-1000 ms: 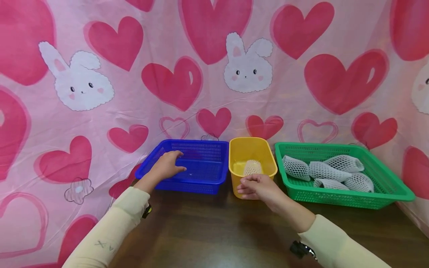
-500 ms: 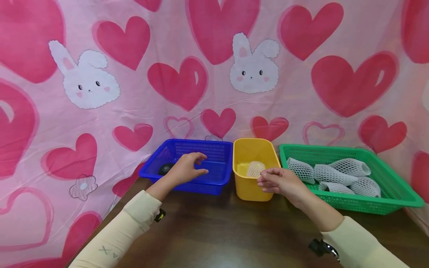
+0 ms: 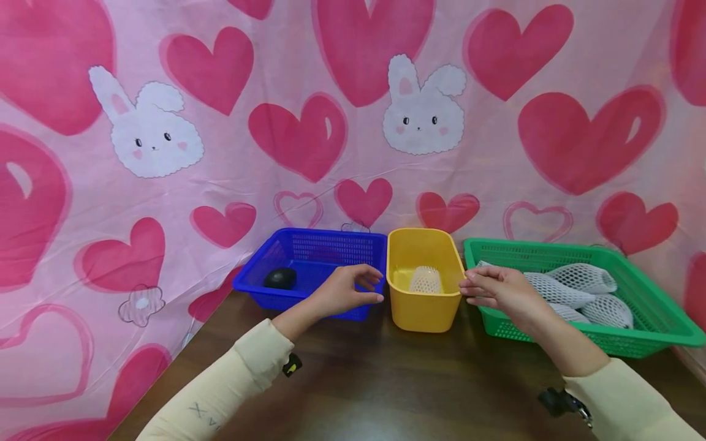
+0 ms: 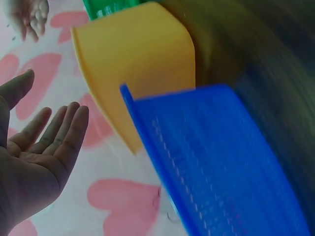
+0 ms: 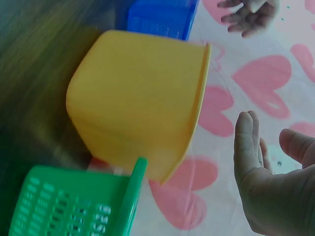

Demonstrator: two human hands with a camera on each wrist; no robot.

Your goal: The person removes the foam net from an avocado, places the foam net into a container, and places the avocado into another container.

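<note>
My left hand (image 3: 349, 290) hovers over the front right of the blue basket (image 3: 325, 239), fingers loosely bent and holding nothing. A dark, smooth oval object (image 3: 280, 278) lies in that basket, left of the hand. My right hand (image 3: 504, 291) is above the left end of the green basket (image 3: 634, 343), close to the right rim of the yellow bin (image 3: 425, 315). Nothing shows in its fingers (image 5: 244, 140). Inside the bin sits a pale foam net sleeve (image 3: 425, 280). Several white foam net sleeves (image 3: 584, 277) lie in the green basket, partly hidden by the right hand.
Blue basket, yellow bin and green basket stand side by side along the back of a dark wooden table (image 3: 397, 380). A pink cloth (image 3: 220, 159) with hearts and rabbits hangs directly behind them.
My left hand has moved right across the blue basket, uncovering the dark oval object. My right hand has shifted right from the yellow bin's front to the green basket. The head view has turned slightly.
</note>
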